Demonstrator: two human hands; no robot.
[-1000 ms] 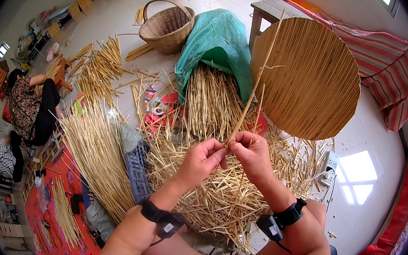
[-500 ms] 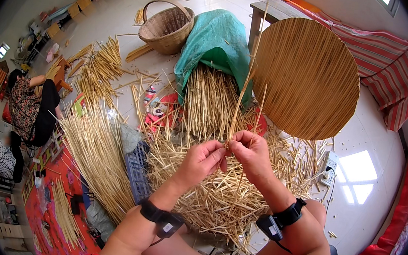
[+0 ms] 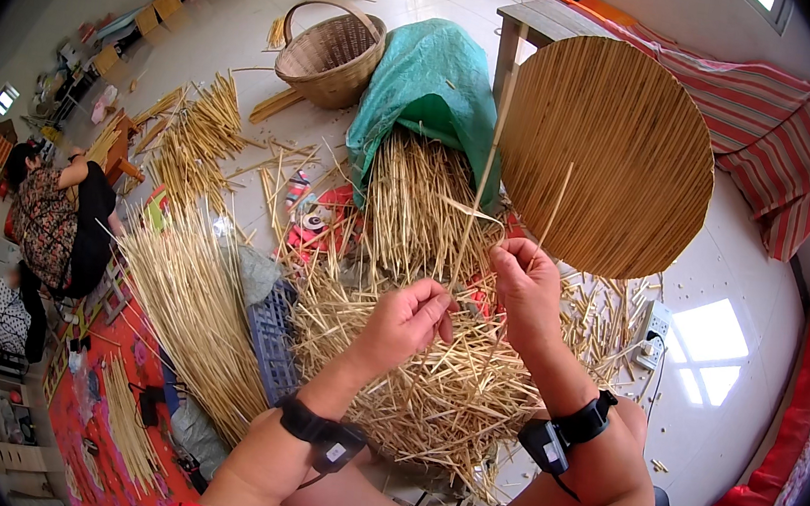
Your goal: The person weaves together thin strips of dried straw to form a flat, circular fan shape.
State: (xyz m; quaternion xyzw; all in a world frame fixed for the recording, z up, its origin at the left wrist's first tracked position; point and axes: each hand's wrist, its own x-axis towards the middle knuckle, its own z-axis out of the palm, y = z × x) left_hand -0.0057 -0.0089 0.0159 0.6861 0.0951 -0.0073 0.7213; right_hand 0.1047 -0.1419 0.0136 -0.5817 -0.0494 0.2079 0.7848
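Observation:
My left hand [image 3: 405, 321] is closed in a pinch on the lower end of a long straw stalk [image 3: 486, 177], which stands up and leans slightly right. To its right and a little higher, my right hand [image 3: 528, 292] is closed on a pale peeled strip [image 3: 470, 209] that bends over toward the stalk. A thinner straw stalk [image 3: 557, 205] also passes through my right hand and points upward. Below both hands lies a heap of short straw pieces [image 3: 439, 392]. Stalk ends at the fingers are partly hidden.
Ahead, a green sack [image 3: 426, 66] holds a straw bundle, beside a wicker basket [image 3: 332, 60]. A round slatted panel [image 3: 611, 157] leans on a wooden bench [image 3: 552, 18]. Long stalks [image 3: 193, 314] lie left over a blue crate [image 3: 272, 338]. A power strip [image 3: 654, 333] is right. Two people sit far left.
My right hand has moved up and right, away from my left, drawing a pale strip off the long stalk. The thinner stalk has shifted right with it. My left hand stays nearly in place.

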